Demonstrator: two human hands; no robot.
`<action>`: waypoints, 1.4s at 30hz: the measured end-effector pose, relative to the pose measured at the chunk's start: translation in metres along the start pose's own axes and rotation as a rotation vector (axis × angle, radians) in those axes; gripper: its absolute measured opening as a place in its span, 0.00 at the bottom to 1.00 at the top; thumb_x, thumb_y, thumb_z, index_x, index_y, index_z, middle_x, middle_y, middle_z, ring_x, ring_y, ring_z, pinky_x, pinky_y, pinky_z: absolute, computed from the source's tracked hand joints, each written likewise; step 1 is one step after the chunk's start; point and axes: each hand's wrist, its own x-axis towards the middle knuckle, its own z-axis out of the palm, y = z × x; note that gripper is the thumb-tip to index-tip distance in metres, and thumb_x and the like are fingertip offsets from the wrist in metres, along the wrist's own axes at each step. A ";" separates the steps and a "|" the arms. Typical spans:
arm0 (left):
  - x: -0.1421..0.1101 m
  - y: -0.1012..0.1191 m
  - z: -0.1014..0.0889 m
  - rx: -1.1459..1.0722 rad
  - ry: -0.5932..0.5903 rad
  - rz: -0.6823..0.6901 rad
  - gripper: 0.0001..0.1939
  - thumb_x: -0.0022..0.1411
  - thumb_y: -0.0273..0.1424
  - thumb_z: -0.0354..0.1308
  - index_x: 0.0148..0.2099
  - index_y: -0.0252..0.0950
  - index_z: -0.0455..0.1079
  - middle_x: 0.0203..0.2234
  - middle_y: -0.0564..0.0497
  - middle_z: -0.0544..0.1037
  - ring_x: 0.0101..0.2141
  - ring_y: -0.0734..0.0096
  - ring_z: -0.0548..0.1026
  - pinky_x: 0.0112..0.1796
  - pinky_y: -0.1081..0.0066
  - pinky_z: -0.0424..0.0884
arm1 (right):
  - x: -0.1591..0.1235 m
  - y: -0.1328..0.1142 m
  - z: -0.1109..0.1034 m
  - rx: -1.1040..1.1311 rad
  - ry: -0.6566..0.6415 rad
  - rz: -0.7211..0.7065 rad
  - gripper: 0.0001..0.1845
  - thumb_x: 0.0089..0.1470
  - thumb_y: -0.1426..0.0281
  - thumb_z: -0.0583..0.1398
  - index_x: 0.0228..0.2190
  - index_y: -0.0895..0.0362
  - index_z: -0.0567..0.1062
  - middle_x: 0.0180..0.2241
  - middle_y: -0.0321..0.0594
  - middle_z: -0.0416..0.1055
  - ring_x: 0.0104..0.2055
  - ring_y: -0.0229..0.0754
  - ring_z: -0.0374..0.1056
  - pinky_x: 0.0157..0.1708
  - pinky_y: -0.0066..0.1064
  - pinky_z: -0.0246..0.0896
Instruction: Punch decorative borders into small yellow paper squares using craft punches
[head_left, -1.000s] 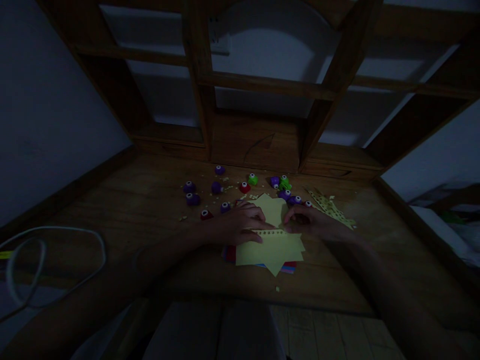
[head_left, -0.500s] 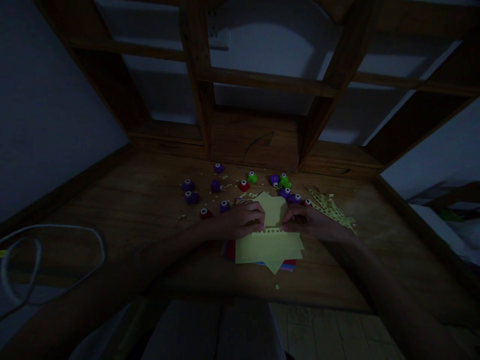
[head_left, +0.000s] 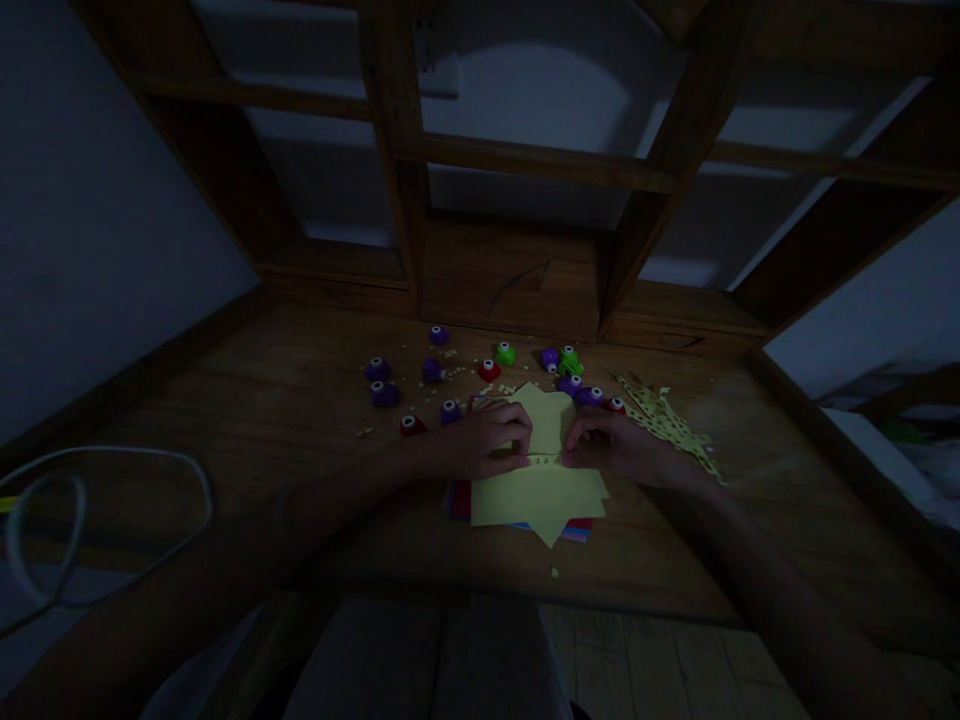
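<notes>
A yellow paper sheet (head_left: 540, 490) lies on a stack of coloured sheets (head_left: 457, 498) on the wooden desk (head_left: 285, 420). Its far part is folded over, and a row of punched holes runs along the fold edge. My left hand (head_left: 480, 440) has its fingers curled and pinches the left end of that holed edge. From the other side, my right hand (head_left: 622, 447) pinches the right end. Both hands rest on the paper. The room is very dark.
Small purple, red and green paper punches (head_left: 487, 372) are scattered behind the paper among paper bits. Punched yellow strips (head_left: 667, 425) lie to the right. A white cable loop (head_left: 112, 520) lies at the left. Wooden shelving (head_left: 525, 160) rises behind.
My hands have drawn a little closer together along the holed edge, and the fold has shifted slightly away from me. The rest is still.
</notes>
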 end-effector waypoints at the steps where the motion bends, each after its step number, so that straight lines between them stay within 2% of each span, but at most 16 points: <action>1: 0.000 0.001 0.000 0.009 -0.001 0.004 0.07 0.64 0.33 0.52 0.36 0.36 0.68 0.40 0.48 0.69 0.43 0.67 0.66 0.48 0.66 0.58 | 0.000 0.000 0.000 0.002 0.005 0.000 0.13 0.47 0.58 0.64 0.30 0.56 0.75 0.30 0.37 0.71 0.32 0.40 0.66 0.31 0.31 0.61; 5: -0.001 0.003 -0.002 0.020 -0.002 0.004 0.07 0.64 0.34 0.52 0.38 0.36 0.68 0.39 0.48 0.70 0.43 0.66 0.66 0.48 0.66 0.57 | 0.000 -0.001 0.001 0.006 0.013 0.016 0.13 0.47 0.59 0.64 0.29 0.55 0.75 0.29 0.36 0.70 0.31 0.39 0.65 0.29 0.30 0.59; 8: -0.002 0.002 -0.002 0.014 -0.001 0.003 0.12 0.64 0.34 0.52 0.49 0.40 0.67 0.43 0.48 0.69 0.46 0.66 0.65 0.48 0.66 0.58 | 0.000 -0.002 0.001 -0.010 0.014 0.028 0.13 0.47 0.59 0.64 0.30 0.55 0.75 0.28 0.36 0.70 0.31 0.39 0.64 0.29 0.30 0.59; 10: -0.002 0.001 -0.002 0.044 -0.025 0.036 0.15 0.65 0.33 0.50 0.54 0.47 0.66 0.45 0.50 0.68 0.46 0.67 0.65 0.49 0.67 0.58 | -0.001 -0.003 0.001 -0.014 0.013 0.031 0.13 0.47 0.58 0.64 0.29 0.55 0.75 0.28 0.36 0.70 0.30 0.39 0.64 0.28 0.30 0.58; 13: -0.002 0.003 -0.003 0.152 -0.067 0.093 0.15 0.66 0.31 0.49 0.51 0.53 0.70 0.45 0.52 0.69 0.47 0.67 0.65 0.49 0.65 0.57 | -0.001 -0.004 0.000 -0.019 0.023 0.028 0.13 0.47 0.58 0.64 0.29 0.55 0.75 0.29 0.36 0.69 0.30 0.38 0.64 0.27 0.29 0.57; 17: -0.005 0.013 -0.007 0.307 -0.113 0.136 0.19 0.64 0.25 0.49 0.52 0.50 0.69 0.48 0.49 0.68 0.48 0.64 0.65 0.49 0.64 0.58 | -0.002 -0.004 0.000 -0.030 0.027 0.009 0.14 0.48 0.57 0.63 0.30 0.55 0.73 0.29 0.36 0.68 0.29 0.38 0.63 0.27 0.29 0.56; 21: -0.010 0.027 -0.006 0.377 -0.102 0.148 0.20 0.61 0.26 0.51 0.56 0.43 0.65 0.48 0.44 0.68 0.48 0.60 0.66 0.48 0.61 0.61 | -0.003 -0.008 0.007 -0.108 0.093 0.000 0.16 0.49 0.55 0.61 0.30 0.55 0.70 0.27 0.35 0.66 0.28 0.37 0.60 0.25 0.28 0.54; 25: -0.017 0.040 -0.001 0.401 -0.084 0.080 0.23 0.61 0.26 0.50 0.58 0.40 0.62 0.49 0.41 0.67 0.49 0.57 0.66 0.49 0.58 0.61 | -0.005 -0.019 0.015 -0.262 0.199 -0.013 0.19 0.48 0.52 0.62 0.30 0.55 0.67 0.30 0.36 0.66 0.30 0.39 0.61 0.28 0.29 0.54; 29: -0.022 0.053 -0.001 0.373 -0.079 0.003 0.25 0.58 0.26 0.51 0.59 0.38 0.60 0.52 0.42 0.66 0.50 0.57 0.64 0.52 0.58 0.59 | -0.006 -0.024 0.019 -0.329 0.205 -0.041 0.19 0.49 0.52 0.61 0.29 0.54 0.65 0.32 0.38 0.66 0.34 0.41 0.62 0.31 0.30 0.54; 35: -0.030 0.060 -0.006 0.368 -0.082 -0.027 0.24 0.55 0.24 0.51 0.56 0.35 0.62 0.53 0.42 0.65 0.55 0.55 0.60 0.57 0.55 0.54 | -0.005 -0.018 0.013 -0.260 0.151 -0.004 0.20 0.47 0.53 0.63 0.29 0.54 0.65 0.31 0.36 0.66 0.32 0.41 0.61 0.29 0.30 0.53; 42: -0.048 0.064 -0.016 0.397 -0.103 -0.058 0.23 0.59 0.24 0.50 0.57 0.32 0.61 0.58 0.41 0.61 0.60 0.58 0.54 0.60 0.57 0.50 | -0.007 -0.012 0.008 -0.082 0.097 0.045 0.17 0.45 0.57 0.64 0.29 0.54 0.66 0.30 0.35 0.64 0.31 0.39 0.60 0.26 0.28 0.53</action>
